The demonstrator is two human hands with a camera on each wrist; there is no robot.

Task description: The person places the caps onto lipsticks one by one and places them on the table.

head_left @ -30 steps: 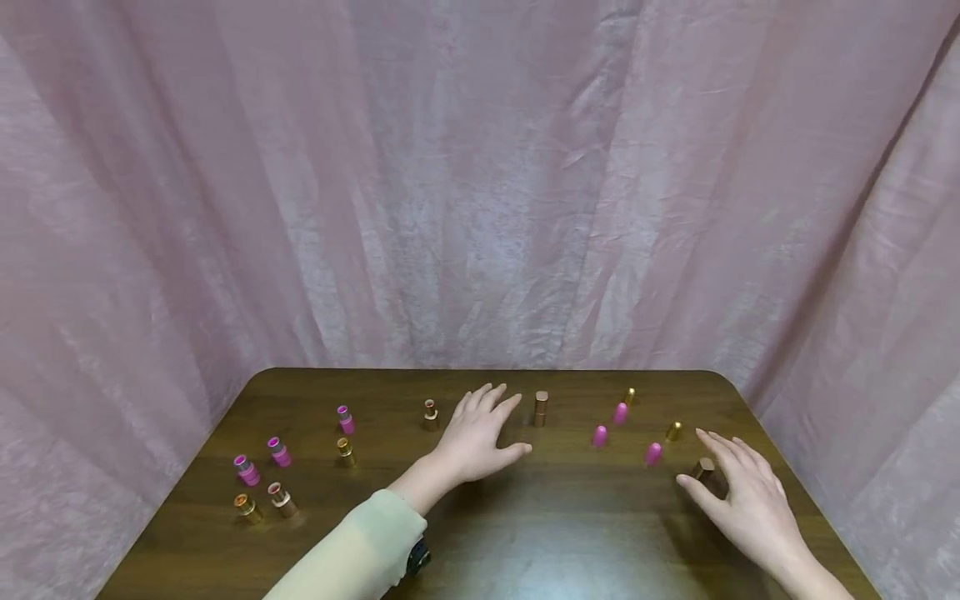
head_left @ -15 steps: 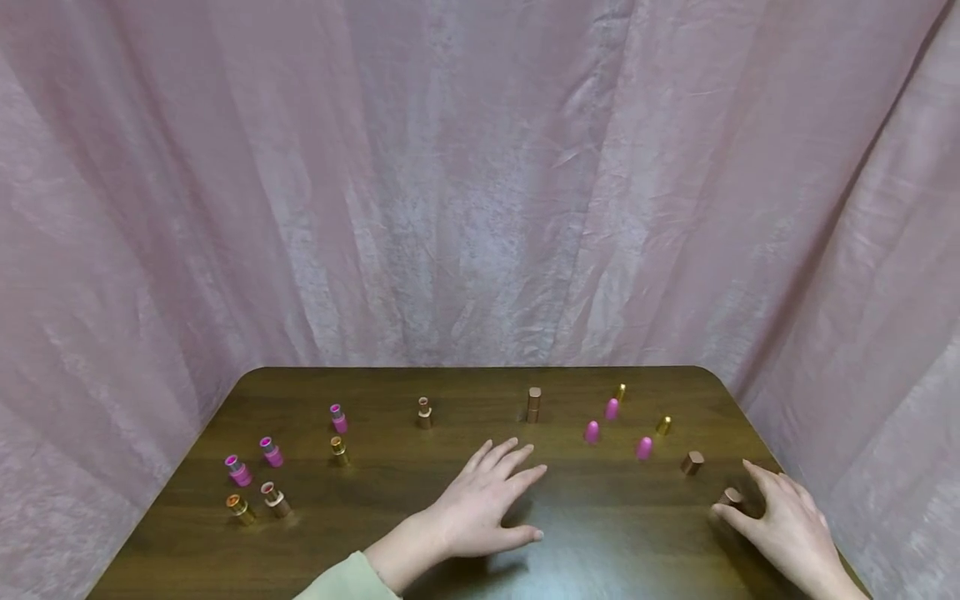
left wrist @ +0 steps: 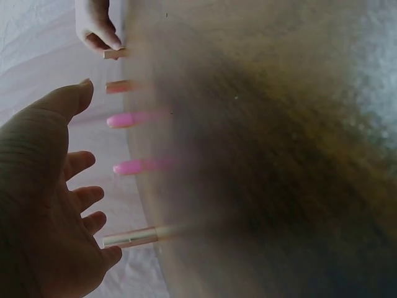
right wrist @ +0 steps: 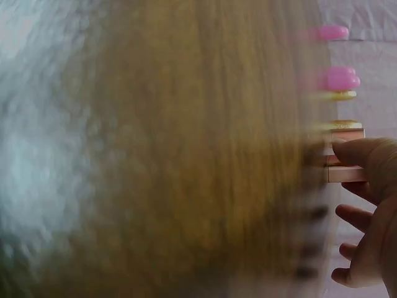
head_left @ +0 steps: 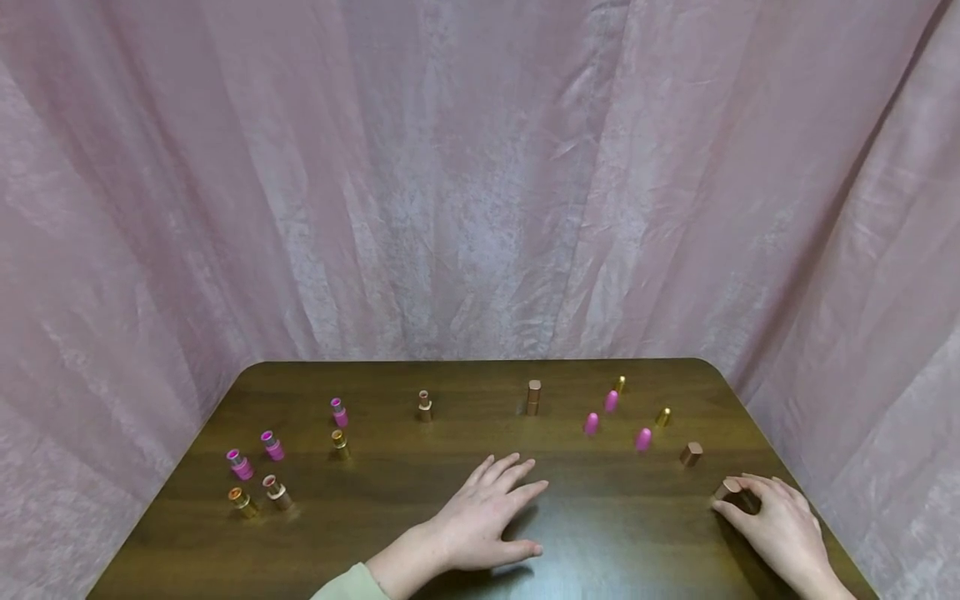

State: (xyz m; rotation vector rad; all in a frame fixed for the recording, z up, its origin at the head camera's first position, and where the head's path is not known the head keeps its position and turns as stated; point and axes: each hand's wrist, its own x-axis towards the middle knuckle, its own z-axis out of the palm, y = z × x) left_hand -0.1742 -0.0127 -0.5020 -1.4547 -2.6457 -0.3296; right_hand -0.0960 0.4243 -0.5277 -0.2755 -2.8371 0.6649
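At the table's right side my right hand (head_left: 783, 533) pinches a rose-gold lipstick cap (head_left: 725, 490) between thumb and forefinger. In the right wrist view, the thumb lies against this cap (right wrist: 346, 174), while the other fingers are apart from it. A second rose-gold cap (head_left: 691, 454) stands just beyond. My left hand (head_left: 480, 518) hovers palm down over the middle of the table, fingers spread, holding nothing. Behind it a closed rose-gold lipstick (head_left: 533, 398) stands upright. The left wrist view shows the left hand's thumb and fingertips (left wrist: 93, 194) apart from everything.
Pink caps (head_left: 643, 439) and gold caps (head_left: 663, 417) stand at the right rear. Uncapped lipstick tubes in pink (head_left: 273, 446), gold (head_left: 243, 502) and rose gold (head_left: 276, 492) stand on the left. A pink curtain (head_left: 480, 208) hangs behind the wooden table (head_left: 360, 533).
My left hand has drawn back toward the near edge from beside the rose-gold lipstick. My right hand has moved from one rose-gold cap to the nearer one and closed its fingertips on it.
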